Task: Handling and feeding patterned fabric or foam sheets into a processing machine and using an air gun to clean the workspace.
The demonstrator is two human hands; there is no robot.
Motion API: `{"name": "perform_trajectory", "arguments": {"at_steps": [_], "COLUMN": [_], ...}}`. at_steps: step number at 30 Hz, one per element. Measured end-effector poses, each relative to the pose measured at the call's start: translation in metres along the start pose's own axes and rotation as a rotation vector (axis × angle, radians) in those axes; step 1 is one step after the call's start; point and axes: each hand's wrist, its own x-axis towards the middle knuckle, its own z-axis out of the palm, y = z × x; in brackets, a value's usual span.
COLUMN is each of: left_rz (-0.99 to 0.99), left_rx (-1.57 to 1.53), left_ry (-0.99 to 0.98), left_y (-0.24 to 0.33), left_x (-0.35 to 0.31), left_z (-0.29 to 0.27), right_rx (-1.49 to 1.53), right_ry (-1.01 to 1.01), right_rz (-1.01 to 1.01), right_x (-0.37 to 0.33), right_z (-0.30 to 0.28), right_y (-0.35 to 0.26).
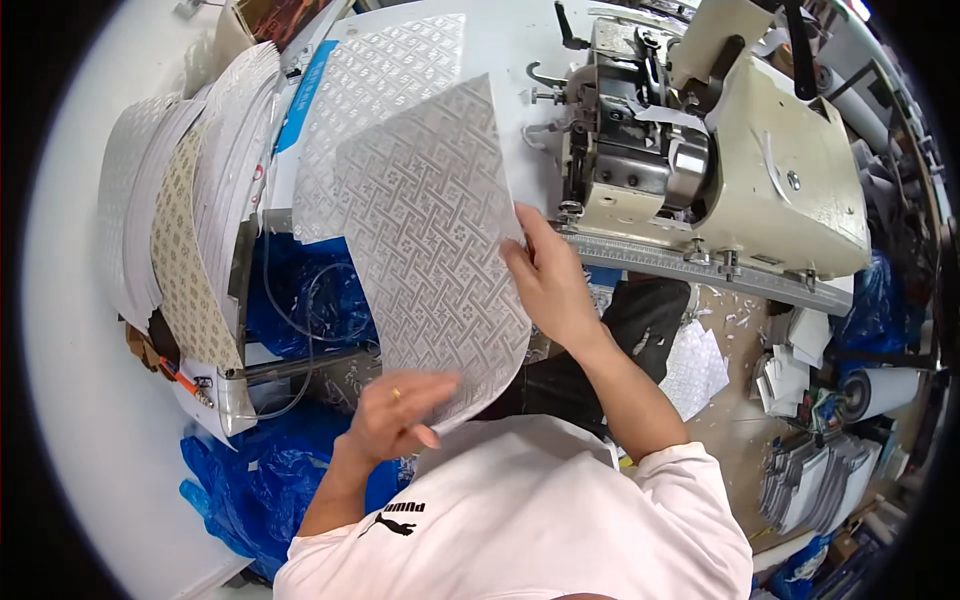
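Note:
A silver-grey patterned sheet [430,230], resembling a wallpaper sample, slants from the white tabletop down toward my lap, its lower end curling. My right hand [545,275] grips its right edge, thumb on top and the fingers partly hidden behind. Over the lower left corner, my left hand [400,410] has its fingers stretched out, slightly blurred by motion, with a ring on one. Whether it touches the sheet I cannot tell. Behind lies another pale embossed sheet [400,55] on the table, partly covered by the first.
A cream and metal machine [660,150] stands at the right, with a metal ruler [640,250] along the table's front edge. Curved stacks of patterned sheets [200,190] lean at the left. Blue plastic bags [270,480] hang below. More sheet bundles [815,480] sit on the floor at right.

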Motion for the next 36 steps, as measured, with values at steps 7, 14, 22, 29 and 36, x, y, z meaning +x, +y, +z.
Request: {"name": "perform_trajectory", "arguments": {"at_steps": [7, 14, 22, 29, 36], "left_rz": [-0.598, -0.752, -0.819, -0.852, -0.853], "left_rx": [-0.216, -0.481, -0.692, -0.731, -0.775], "left_ry": [0.887, 0.373, 0.347, 0.393, 0.449], "left_y": [-0.077, -0.051, -0.034, -0.028, -0.022], "left_x": [0.035, 0.073, 0.095, 0.107, 0.108], "left_z": [-0.039, -0.058, -0.047, -0.048, -0.052], "right_rx": [0.096, 0.332, 0.283, 0.199, 0.108], "right_ry": [0.022, 0.189, 0.458, 0.42, 0.382], "right_rz": [-0.106, -0.109, -0.118, 0.016, -0.028], "right_x": [-0.054, -0.062, -0.038, -0.023, -0.025], "right_z": [-0.037, -0.052, -0.066, -0.075, -0.077], "right_y": [-0.017, -0.032, -0.038, -0.037, -0.044]}}
